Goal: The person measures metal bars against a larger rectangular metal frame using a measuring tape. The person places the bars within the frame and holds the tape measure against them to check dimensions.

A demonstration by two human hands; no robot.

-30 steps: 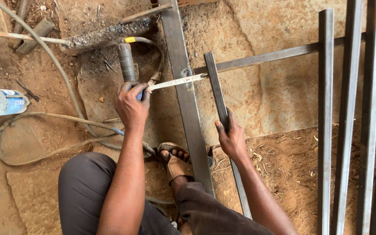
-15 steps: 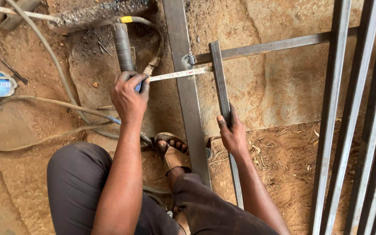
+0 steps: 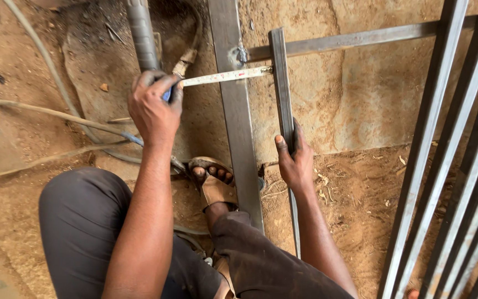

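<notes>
Tape measure [image 3: 225, 76] is stretched from the clenched left hand [image 3: 153, 105] across the wide steel bar [image 3: 238, 127] to the narrow steel tube [image 3: 282, 83], grasped by the right hand [image 3: 294, 160]; spacing is judged under check, fixing undone.

Single view, head-worn, aimed steeply down and slightly forward from above the crouched person. Close range: forearms, knees, one sandalled foot [image 3: 212, 182] fill lower frame. Dirt floor [image 3: 355, 99] fills upper frame; metal bars [image 3: 443, 166] cut off at right edge.
</notes>
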